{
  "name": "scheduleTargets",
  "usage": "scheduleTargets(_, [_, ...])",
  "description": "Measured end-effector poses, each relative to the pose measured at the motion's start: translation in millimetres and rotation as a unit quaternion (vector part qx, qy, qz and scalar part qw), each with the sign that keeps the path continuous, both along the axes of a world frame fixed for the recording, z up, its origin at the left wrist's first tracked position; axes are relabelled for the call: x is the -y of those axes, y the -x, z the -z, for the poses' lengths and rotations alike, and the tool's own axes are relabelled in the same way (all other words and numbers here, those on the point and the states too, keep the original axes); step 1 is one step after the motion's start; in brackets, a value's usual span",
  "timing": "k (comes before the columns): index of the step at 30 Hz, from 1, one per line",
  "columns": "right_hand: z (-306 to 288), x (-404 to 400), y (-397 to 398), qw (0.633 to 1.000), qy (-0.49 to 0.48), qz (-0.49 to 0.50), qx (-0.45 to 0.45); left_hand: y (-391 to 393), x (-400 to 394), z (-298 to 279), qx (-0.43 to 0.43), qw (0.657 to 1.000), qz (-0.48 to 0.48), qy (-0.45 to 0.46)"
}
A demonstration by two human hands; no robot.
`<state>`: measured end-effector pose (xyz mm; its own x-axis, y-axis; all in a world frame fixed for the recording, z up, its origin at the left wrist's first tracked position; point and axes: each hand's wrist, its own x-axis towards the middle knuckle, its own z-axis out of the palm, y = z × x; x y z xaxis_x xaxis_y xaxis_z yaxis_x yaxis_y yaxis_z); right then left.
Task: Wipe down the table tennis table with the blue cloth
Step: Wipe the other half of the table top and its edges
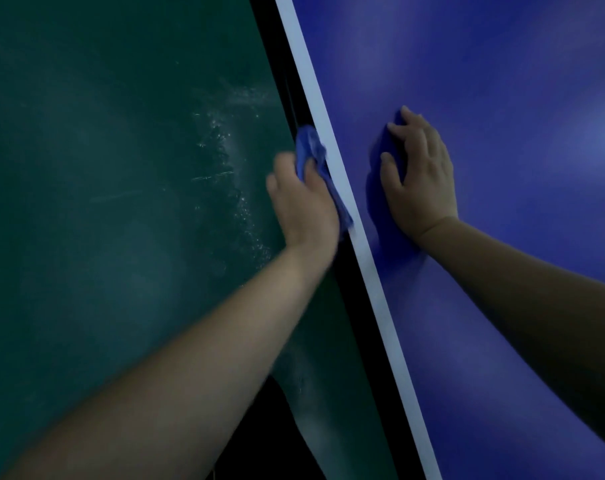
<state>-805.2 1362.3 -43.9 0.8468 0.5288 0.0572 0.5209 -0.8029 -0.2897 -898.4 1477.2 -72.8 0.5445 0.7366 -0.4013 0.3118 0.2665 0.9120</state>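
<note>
The left hand (pixel 303 199) is closed around a bunched blue cloth (pixel 313 157), fingers curled over it with the thumb on the outer side. The cloth sticks out beyond the knuckles and trails along the hand's right side, pressed against the edge of the table tennis tabletop (pixel 502 81), where a dark side face meets the white border line (pixel 332 161). The hand and cloth are slightly blurred.

The right hand (pixel 417 174) lies open and flat on the blue playing surface, palm down, fingers spread a little and pointing away from the person. It holds nothing. It casts a dark shadow on the blue surface along its left side. The white line runs between the two hands, so they are apart, the left outside the edge and the right on top.

Both forearms are bare and reach in from the lower part of the view.

To the left of the left hand lies a dark green floor (pixel 103 168), marked with pale scuffs and whitish specks (pixel 225 150) just beyond the cloth.
</note>
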Motion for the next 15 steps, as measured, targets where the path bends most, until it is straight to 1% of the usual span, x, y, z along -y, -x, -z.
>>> scheduleTargets(1, [-0.1, 0.2, 0.1, 1.000, 0.002, 0.000, -0.001, -16.0, -16.9, 1.0, -0.006, 1.000, -0.001, -0.008])
scheduleTargets(4, [-1.3, -1.9, -0.5, 1.000, 0.001, -0.003, -0.007, -48.2, -53.6, 17.0, -0.036, 0.999, 0.010, 0.036])
scheduleTargets(6, [-1.9, -2.4, 0.1, 1.000, 0.008, -0.006, -0.017, -37.3, -44.7, 30.4, -0.087, 0.993, 0.042, 0.064])
scheduleTargets(7, [-2.7, -3.0, -0.3, 1.000, 0.006, -0.002, -0.023, -24.6, -32.6, 33.9, -0.088, 0.992, 0.054, 0.077])
scheduleTargets(10, [-6.2, -17.8, -9.5, 0.999, -0.018, 0.023, -0.028, -0.2, -11.3, 29.4, -0.041, 0.996, 0.052, 0.055])
scheduleTargets(13, [-7.8, -55.8, -35.0, 0.999, -0.022, 0.033, -0.017, -40.0, -48.7, 18.1, 0.016, 1.000, 0.000, 0.001])
scheduleTargets(15, [-7.8, -83.3, -59.3, 0.999, -0.029, 0.037, -0.002, -76.6, -80.0, 15.6, 0.030, 0.999, -0.031, -0.008])
